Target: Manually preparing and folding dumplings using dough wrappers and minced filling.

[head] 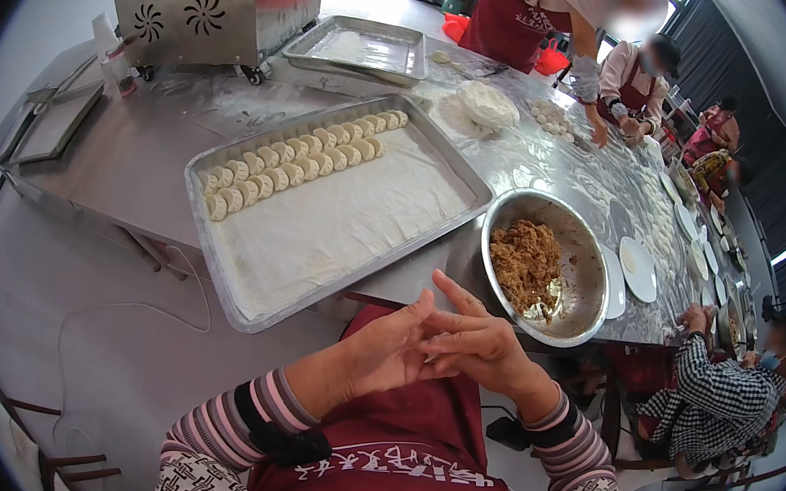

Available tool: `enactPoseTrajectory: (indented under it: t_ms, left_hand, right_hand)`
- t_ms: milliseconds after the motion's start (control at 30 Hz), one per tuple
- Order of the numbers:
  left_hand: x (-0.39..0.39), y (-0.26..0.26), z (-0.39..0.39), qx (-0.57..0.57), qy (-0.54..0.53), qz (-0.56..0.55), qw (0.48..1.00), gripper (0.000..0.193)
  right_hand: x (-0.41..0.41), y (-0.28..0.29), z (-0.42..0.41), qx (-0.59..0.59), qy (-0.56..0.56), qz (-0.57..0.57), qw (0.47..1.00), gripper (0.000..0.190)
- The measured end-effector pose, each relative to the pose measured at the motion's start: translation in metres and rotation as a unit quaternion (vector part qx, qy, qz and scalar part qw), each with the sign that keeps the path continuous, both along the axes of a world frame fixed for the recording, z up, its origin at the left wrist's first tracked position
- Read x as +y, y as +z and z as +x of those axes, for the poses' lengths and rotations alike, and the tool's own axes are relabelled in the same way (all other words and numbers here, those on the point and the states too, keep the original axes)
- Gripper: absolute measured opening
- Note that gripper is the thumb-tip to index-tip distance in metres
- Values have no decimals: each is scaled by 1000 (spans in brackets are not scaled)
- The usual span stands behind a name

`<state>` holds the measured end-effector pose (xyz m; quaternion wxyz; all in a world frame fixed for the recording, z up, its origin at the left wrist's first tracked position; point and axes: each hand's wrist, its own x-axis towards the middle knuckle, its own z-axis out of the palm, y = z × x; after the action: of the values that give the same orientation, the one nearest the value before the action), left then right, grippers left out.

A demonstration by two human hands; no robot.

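My left hand (384,342) and my right hand (485,342) meet in front of the red apron (421,424). The left palm faces inward with its thumb up. The right fingers lie across the left ones, with the right index finger raised apart. No object shows between them, though the left fingertips are partly covered. Just beyond my right hand is a steel bowl (589,274) of brown minced filling (525,259). Ahead of the left hand lies a large metal tray (332,223) lined with floury white cloth. Two rows of crimped dumplings (294,173) run along its far side.
White plates (639,268) stand right of the bowl, one with a dough wrapper. Farther along the floured steel table (543,163) are a dough mound (486,104) and small dough pieces (553,118). A second tray (363,49) and steel machine (214,18) are behind. Co-workers line the table.
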<state>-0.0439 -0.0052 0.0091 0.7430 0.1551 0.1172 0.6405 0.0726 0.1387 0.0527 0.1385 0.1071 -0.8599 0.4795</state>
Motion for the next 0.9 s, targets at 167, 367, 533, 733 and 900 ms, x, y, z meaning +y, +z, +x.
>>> enactPoseTrajectory:
  t_ms: [167,367,533,733,900]
  left_hand:
    - [3,15,4,30,3,-30,999,68]
    - [-2,11,2,56,34,-44,997,77]
    - [-3,10,2,110,33,-62,992,79]
    - [-2,11,7,140,46,-77,986,76]
    - [-6,9,8,87,73,-64,992,70]
  right_hand:
    - [-1,11,1,29,9,150,988,15]
    - [-2,-16,-2,59,21,57,996,10]
    - [3,-17,3,59,31,17,998,22]
    - [0,-29,3,60,-8,44,997,12]
    - [0,-33,7,110,-54,-49,991,13]
